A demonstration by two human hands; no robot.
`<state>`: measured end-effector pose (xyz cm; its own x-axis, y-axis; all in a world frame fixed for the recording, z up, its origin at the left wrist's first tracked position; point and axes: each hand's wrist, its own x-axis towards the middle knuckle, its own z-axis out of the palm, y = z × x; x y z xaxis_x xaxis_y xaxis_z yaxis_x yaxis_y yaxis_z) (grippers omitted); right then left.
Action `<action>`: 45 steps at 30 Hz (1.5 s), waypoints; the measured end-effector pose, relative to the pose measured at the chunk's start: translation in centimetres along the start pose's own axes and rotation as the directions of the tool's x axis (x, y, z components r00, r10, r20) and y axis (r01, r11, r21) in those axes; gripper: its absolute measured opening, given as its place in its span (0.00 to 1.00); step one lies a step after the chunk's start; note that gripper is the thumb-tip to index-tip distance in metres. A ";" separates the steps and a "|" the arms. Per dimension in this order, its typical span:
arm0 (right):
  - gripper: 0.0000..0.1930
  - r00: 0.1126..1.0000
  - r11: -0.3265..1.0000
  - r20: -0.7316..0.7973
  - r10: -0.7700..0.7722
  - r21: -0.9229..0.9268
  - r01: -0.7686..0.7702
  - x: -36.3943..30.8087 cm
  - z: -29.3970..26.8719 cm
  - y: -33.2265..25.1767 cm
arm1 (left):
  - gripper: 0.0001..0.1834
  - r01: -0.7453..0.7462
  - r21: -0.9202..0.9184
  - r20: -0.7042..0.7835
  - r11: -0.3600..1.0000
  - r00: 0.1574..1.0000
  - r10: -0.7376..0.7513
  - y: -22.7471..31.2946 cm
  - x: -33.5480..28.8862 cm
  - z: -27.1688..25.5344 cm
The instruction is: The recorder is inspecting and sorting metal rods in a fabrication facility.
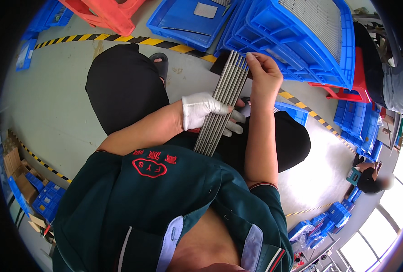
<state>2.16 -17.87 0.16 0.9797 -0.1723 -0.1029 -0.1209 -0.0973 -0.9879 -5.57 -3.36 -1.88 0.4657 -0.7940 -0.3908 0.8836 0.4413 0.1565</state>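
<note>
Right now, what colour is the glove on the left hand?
The glove is white: see the head view.

The rods (pixel 230 84) are smooth, shiny metal. The glove (pixel 196 109) is matt cloth, as are the trousers (pixel 122 86); the shirt (pixel 92 199) is cloth with a faint sheen. Crates (pixel 297 54) and stools (pixel 120 20) are glossy plastic. The sheet (pixel 206 10) looks like paper, the floor (pixel 56 99) smooth.

The left hand (pixel 202 109), in a white glove, grips a flat bundle of metal rods (pixel 226 88) tilted across the lap. The bare right hand (pixel 266 75) touches their upper end. Just beyond stands a blue crate (pixel 283 43) filled with rods, near a red stool (pixel 361 77).
</note>
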 end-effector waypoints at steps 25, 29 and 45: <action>0.04 0.898 0.834 0.363 -0.248 -0.391 0.389 -1.8 -1.6 -3.7 | 0.16 -0.382 0.023 -0.258 0.924 0.890 0.375 1.9 0.2 2.6; 0.03 0.890 0.829 0.370 -0.265 -0.384 0.407 -2.3 -1.2 -3.1 | 0.16 -0.353 -0.011 -0.248 0.936 0.907 0.339 1.6 0.8 1.2; 0.03 0.839 0.719 0.452 -0.304 -0.469 0.513 -1.9 -0.6 -1.0 | 0.13 -0.318 0.049 -0.410 0.947 0.858 0.310 1.4 1.3 -0.2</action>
<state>0.35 -18.04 1.37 0.9309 0.3278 0.1613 0.3404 -0.6177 -0.7089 -3.73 -3.72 -2.36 0.6535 -0.3731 -0.6586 0.6907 0.6499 0.3171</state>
